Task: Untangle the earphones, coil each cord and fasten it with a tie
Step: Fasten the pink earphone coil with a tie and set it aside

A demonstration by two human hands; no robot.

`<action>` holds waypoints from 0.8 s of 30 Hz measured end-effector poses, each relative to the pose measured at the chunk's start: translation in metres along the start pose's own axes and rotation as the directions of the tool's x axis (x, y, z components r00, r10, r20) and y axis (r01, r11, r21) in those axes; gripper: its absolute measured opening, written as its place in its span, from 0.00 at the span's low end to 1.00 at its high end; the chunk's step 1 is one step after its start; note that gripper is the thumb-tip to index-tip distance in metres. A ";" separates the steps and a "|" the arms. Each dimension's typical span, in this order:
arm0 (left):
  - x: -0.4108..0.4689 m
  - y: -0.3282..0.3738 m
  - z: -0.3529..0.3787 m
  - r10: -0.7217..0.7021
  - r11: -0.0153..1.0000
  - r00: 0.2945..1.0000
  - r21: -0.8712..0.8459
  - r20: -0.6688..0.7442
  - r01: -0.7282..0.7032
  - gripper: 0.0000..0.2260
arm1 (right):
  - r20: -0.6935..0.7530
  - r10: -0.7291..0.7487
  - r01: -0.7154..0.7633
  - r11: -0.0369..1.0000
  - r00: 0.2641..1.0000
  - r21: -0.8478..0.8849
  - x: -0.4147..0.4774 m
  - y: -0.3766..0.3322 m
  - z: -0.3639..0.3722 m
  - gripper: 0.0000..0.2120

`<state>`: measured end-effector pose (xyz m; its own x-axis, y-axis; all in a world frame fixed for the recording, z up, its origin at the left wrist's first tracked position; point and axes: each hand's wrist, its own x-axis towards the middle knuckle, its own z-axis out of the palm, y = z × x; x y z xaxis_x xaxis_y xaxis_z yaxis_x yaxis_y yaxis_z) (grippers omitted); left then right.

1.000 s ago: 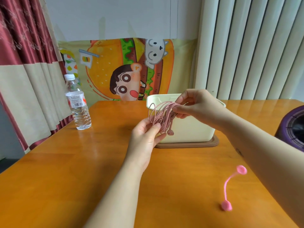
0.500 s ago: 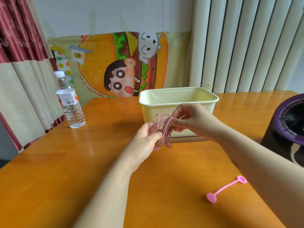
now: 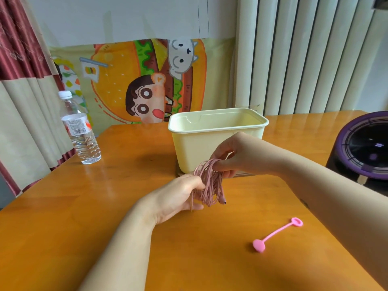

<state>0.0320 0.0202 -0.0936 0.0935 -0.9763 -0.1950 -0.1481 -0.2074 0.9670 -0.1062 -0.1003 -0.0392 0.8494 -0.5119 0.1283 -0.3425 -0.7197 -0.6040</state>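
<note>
A dusty-pink earphone cord, gathered into a bunch of loops, hangs between both hands just above the orange table. My left hand grips the lower left side of the bunch. My right hand pinches its top from the right. An earbud end dangles at the bunch's lower right. A bright pink silicone tie lies flat on the table to the right, apart from both hands.
A cream plastic bin stands on a brown lid right behind the hands. A water bottle stands at the table's left edge. A dark purple-rimmed round container sits at the right edge.
Both hands have lowered the cord bunch from in front of the bin's rim toward the table. The loops hang more compact. The tie has not moved.
</note>
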 end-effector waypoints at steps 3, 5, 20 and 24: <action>-0.002 0.003 0.003 0.027 0.994 0.999 -0.104 0.032 -0.023 0.18 | 0.000 0.006 -0.006 1.000 1.000 0.022 0.001 -0.006 0.001 0.05; -0.003 0.005 0.004 0.082 0.973 0.995 -0.220 0.064 -0.066 0.19 | 0.006 0.026 -0.026 0.998 1.000 0.054 0.001 -0.008 0.000 0.04; -0.001 0.005 0.018 0.127 0.972 0.990 -0.208 0.059 -0.112 0.08 | 0.210 -0.009 -0.027 0.986 0.978 0.167 -0.002 -0.009 -0.003 0.05; -0.002 0.004 0.017 0.118 0.980 0.990 -0.167 0.081 -0.103 0.06 | 0.359 -0.090 0.006 0.973 0.929 0.231 -0.007 -0.009 -0.010 0.16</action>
<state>0.0147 0.0199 -0.0920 -0.0048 -0.9957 -0.0923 0.0098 -0.0923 0.9957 -0.1129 -0.0945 -0.0266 0.9641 -0.2424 -0.1083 -0.2358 -0.5948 -0.7685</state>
